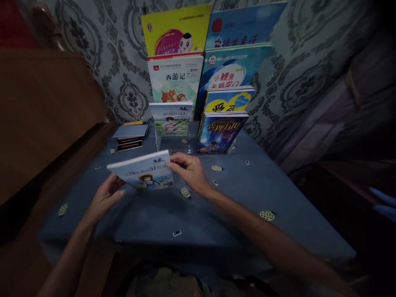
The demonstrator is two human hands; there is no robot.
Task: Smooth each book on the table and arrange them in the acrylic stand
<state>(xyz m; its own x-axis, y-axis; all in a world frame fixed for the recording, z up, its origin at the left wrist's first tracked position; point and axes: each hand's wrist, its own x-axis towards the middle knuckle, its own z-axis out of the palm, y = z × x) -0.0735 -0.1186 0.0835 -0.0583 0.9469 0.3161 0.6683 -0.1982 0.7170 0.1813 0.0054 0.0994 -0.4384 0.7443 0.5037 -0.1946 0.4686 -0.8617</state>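
A thin light-blue book (145, 172), with a cartoon figure in a yellow hat on its cover, is held upright above the table. My right hand (188, 170) pinches its right edge between thumb and fingers. At its lower left corner is my left hand (107, 197), thumb apart from the fingers, which are partly behind the book; a firm hold there is not visible. Beyond it, a similar book (172, 119) stands in the front left of a clear stand (182, 145). A dark blue book (221, 133) stands front right.
Taller books rise behind in two columns, among them a white one (175, 78) and a yellow one (176, 29). Several flat items (131, 131) lie at the table's back left. A patterned cloth covers the table (235, 206). Wooden furniture (46, 115) stands at the left.
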